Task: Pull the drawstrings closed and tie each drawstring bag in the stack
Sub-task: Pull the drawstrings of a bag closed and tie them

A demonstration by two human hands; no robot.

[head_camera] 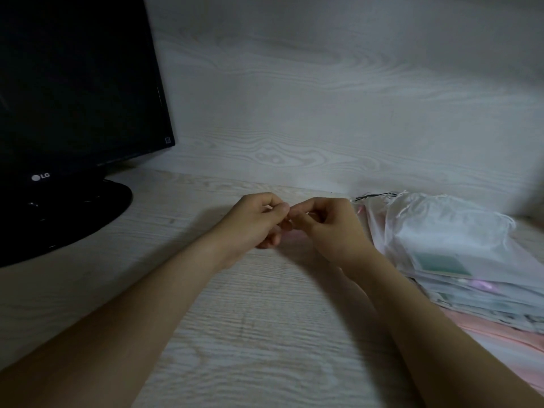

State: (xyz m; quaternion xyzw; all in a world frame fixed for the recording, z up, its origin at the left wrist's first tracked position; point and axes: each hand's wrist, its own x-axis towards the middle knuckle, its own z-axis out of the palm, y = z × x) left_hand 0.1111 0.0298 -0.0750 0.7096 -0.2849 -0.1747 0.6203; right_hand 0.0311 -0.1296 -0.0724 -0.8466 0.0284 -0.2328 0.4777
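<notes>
Left of the left hand, a black monitor with its screen dark stands on a round base, taking up that far corner of the pale wood-grain desk. Beyond both hands a wall panel of the same pale grain rises from the desk's back edge. Nothing lies between the hands and the camera except the two bare forearms.

Both hands meet over the middle of the desk, fingers curled inward. The left thumb and forefinger are pinched together, and the right hand has its forefinger stretched toward them so the fingertips touch. Whether a cord sits in that pinch cannot be told: the light is dim and anything there is too fine to see.

Just beside the right hand, on its outer side, lies the stack of drawstring bags, flat on the desk. The top bag is translucent white with a teal patch showing through it, its gathered mouth pointing toward the wall. A pink bag shows at the bottom of the stack.
</notes>
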